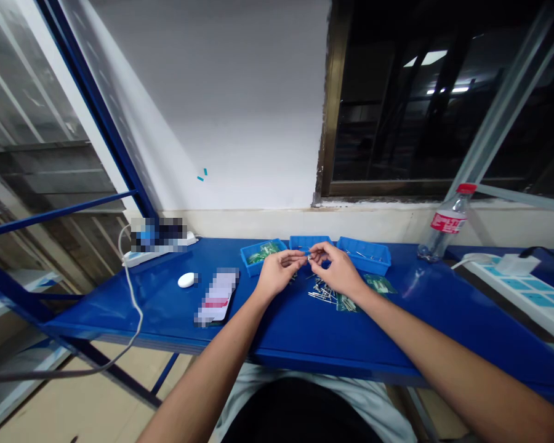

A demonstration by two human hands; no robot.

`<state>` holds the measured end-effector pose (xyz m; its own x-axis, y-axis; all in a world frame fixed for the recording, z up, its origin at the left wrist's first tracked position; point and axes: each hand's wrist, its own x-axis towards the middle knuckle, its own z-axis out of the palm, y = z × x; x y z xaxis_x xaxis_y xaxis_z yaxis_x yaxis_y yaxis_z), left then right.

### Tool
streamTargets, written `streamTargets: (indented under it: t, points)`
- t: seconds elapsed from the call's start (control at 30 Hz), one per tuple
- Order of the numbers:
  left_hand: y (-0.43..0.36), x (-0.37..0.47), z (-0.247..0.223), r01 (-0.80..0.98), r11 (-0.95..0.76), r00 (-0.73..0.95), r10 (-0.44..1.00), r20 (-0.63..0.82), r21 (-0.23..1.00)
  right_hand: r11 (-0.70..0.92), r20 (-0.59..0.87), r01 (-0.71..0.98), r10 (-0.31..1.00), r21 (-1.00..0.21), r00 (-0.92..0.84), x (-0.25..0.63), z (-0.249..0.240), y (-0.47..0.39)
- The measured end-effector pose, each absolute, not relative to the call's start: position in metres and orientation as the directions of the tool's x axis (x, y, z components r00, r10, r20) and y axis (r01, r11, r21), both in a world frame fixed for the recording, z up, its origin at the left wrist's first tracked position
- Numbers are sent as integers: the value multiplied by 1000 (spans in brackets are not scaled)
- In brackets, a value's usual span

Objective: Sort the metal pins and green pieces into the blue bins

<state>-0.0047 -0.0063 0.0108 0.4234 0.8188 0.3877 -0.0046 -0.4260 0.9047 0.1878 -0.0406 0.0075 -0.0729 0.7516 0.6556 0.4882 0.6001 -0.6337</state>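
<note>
My left hand (281, 269) and my right hand (335, 266) meet fingertip to fingertip above the blue table (268, 332). Both are closed in a pinch around something small that I cannot make out. Behind them stand three blue trays: the left tray (245, 261) holds green packets (265, 251), the middle tray (310, 240) is partly hidden by my hands, and the right tray (373, 264) has thin metal pieces in it. Beneath my right hand lies a pile of metal pins (322, 293), with a green packet (379, 283) to its right.
A phone (218, 296) and a white oval object (186, 280) lie to the left. Behind them is a white power strip (161, 251) with a cable. On the right stand a bottle (447, 223) and a larger power strip (521, 292). A wall and window border the back.
</note>
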Motion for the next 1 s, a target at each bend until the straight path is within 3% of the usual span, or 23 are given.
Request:
streamTargets:
  t: [0.2,0.3,0.5,0.77,1.0]
  points:
    - [-9,-5,10,243,-543,383,815,434,804,561,757,746,642,-357,-121,217,21,-36]
    - [-8,-6,10,277,-542,345,827,444,794,462,770,840,632,-286,-86,240,20,-26]
    - [-7,-7,10,289,-523,302,845,442,802,364,767,895,641,-257,-40,266,6,-10]
    - [-7,-6,10,316,-530,304,842,445,787,422,687,871,711,-250,-147,263,-3,0]
    - [-9,-7,12,336,-553,305,830,467,762,543,701,820,657,-183,-278,236,6,-20]
